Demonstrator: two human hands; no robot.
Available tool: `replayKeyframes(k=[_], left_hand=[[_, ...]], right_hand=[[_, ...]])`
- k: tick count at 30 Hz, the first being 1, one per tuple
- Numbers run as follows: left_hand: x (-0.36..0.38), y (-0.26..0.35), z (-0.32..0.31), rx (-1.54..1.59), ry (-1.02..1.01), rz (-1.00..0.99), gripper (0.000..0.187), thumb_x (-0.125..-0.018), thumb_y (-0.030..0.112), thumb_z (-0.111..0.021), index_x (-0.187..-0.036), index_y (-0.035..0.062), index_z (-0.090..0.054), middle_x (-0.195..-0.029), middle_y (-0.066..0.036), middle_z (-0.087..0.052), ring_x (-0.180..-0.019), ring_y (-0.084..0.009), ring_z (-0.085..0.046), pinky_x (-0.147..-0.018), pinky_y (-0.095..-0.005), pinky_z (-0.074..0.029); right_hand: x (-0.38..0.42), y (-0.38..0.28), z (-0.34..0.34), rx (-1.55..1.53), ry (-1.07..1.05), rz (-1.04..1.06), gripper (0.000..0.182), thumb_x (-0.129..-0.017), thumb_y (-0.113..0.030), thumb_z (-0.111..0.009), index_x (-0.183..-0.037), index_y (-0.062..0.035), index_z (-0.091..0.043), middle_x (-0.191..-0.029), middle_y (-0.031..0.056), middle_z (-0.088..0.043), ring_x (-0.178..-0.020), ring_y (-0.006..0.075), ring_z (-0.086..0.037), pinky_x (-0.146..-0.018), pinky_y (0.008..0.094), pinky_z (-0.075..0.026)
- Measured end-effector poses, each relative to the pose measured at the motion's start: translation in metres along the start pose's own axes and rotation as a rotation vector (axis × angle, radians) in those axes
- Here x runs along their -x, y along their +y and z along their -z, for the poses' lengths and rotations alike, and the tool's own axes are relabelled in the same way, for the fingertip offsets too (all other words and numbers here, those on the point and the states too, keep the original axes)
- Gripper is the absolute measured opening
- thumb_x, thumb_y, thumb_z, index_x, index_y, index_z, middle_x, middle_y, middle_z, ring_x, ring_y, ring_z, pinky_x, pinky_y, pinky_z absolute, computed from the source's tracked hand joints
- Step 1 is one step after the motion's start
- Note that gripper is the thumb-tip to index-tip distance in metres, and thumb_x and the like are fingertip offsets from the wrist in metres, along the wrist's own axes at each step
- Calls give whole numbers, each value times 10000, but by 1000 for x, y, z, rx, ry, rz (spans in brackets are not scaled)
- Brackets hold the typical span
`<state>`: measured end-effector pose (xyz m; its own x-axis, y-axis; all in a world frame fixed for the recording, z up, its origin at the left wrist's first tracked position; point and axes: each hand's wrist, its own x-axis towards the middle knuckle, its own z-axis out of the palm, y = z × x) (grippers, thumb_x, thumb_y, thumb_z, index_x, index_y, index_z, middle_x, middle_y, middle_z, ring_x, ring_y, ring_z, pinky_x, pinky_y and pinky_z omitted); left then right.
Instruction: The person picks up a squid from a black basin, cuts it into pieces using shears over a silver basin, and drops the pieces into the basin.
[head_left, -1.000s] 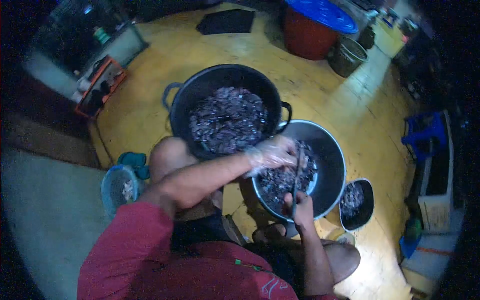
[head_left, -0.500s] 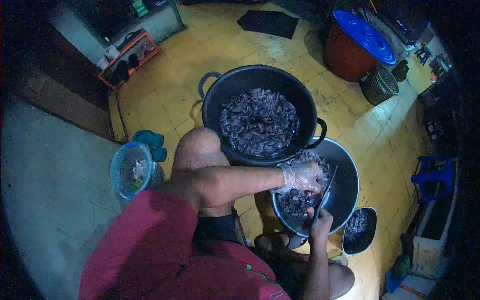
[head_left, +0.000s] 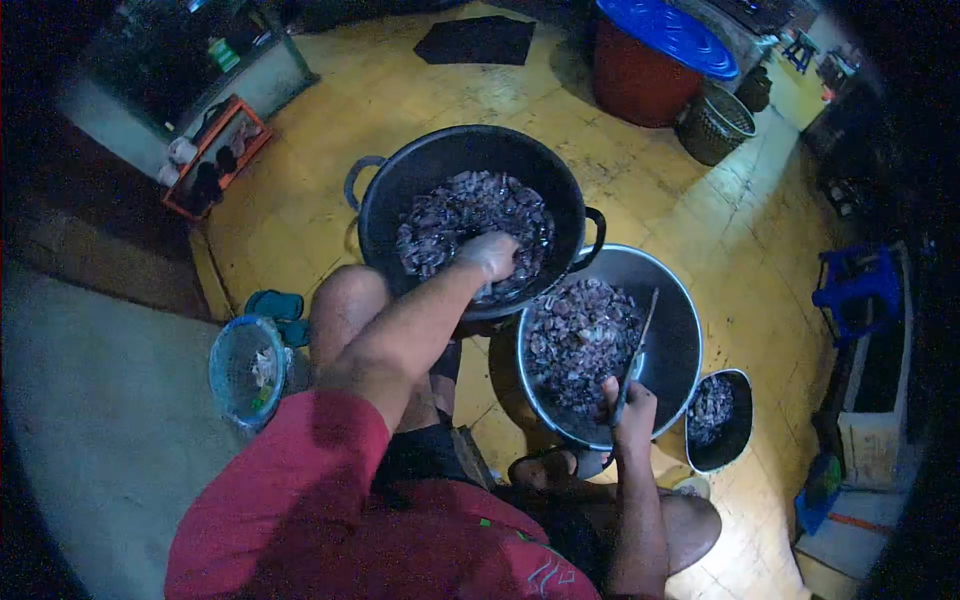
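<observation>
My left hand (head_left: 490,256), in a clear plastic glove, reaches into the large black two-handled basin (head_left: 415,165). Its curled fingers are down among dark greyish pieces (head_left: 470,200) of food whose kind I cannot make out, and the fingertips are hidden. My right hand (head_left: 632,412) is closed on the handle of a knife (head_left: 643,335), blade pointing up and away over the silver-rimmed metal bowl (head_left: 685,345). Smaller chopped pieces (head_left: 585,340) fill the left part of that bowl. The bowl stands beside the basin, below its right handle.
Right of the bowl is a small dark container (head_left: 735,440) with more pieces. A blue-rimmed waste basket (head_left: 222,365) and green sandals (head_left: 275,304) are at left. Farther off stand a red tub with blue lid (head_left: 665,40), a wicker basket (head_left: 715,135) and a blue stool (head_left: 858,290).
My left hand has moved from the metal bowl, beside the knife, up and left into the black basin. My right hand still holds the knife over the bowl. The view has shifted.
</observation>
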<state>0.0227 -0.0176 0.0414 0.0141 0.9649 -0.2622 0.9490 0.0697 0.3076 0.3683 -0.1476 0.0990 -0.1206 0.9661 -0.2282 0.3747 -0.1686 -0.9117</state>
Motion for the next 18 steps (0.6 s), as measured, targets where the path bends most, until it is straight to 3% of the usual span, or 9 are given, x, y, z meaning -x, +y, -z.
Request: replayKeyframes(k=[1,6,8,10,12,15,18], left_hand=[[-1,-5,-11,1,16,34,279,-814,124,-515,-1012,27,-686,-1080,-217,-653,-1013,-371,-636,-884,-464,-498],[-15,-17,-34,-34,71,49,280,-856,120,-462,-975,13,-691,-1058,-220,-660,-984,-380,-647,-863,-473,-507],[-4,-2,-11,-60,-13,78,268,-852,119,-466,-938,7,-694,-1042,-223,-663,-968,-390,-650,-851,-479,-509],[-18,-13,-29,-89,9,54,260,-853,139,-475,-908,13,-695,-1022,-230,-662,-929,-398,-653,-833,-476,-513],[-26,-15,-35,-67,145,-159,259,-861,215,-524,-896,24,-694,-962,-227,-672,-864,-398,-657,-790,-469,-514],[3,32,26,156,262,-205,256,-856,238,-596,-869,-4,-679,-905,-234,-674,-791,-397,-645,-724,-414,-510],[26,73,70,621,111,-156,210,-869,175,-668,-976,-5,-681,-777,-87,-682,-659,-169,-615,-662,-324,-499]], right_hand=[[2,-6,2,88,7,-106,548,-809,-500,-717,-740,36,-624,-588,43,-573,-594,101,-476,-550,322,-424],[1,7,2,144,2,-107,599,-785,-549,-715,-701,32,-597,-565,113,-542,-574,140,-451,-555,362,-424],[-4,10,2,211,-22,34,517,-832,-477,-705,-688,10,-609,-565,20,-560,-509,95,-517,-481,273,-405],[-5,10,2,219,-26,-24,511,-834,-471,-705,-681,6,-604,-555,18,-553,-505,97,-514,-481,275,-406],[-6,18,1,233,-81,-47,501,-842,-459,-701,-689,8,-602,-577,29,-567,-508,95,-514,-476,278,-407],[2,2,-5,53,-100,-65,517,-827,-489,-704,-723,9,-610,-614,35,-582,-540,104,-529,-498,283,-418],[2,-3,-5,94,-237,-128,563,-809,-554,-689,-767,3,-622,-637,37,-586,-577,116,-543,-535,293,-433]])
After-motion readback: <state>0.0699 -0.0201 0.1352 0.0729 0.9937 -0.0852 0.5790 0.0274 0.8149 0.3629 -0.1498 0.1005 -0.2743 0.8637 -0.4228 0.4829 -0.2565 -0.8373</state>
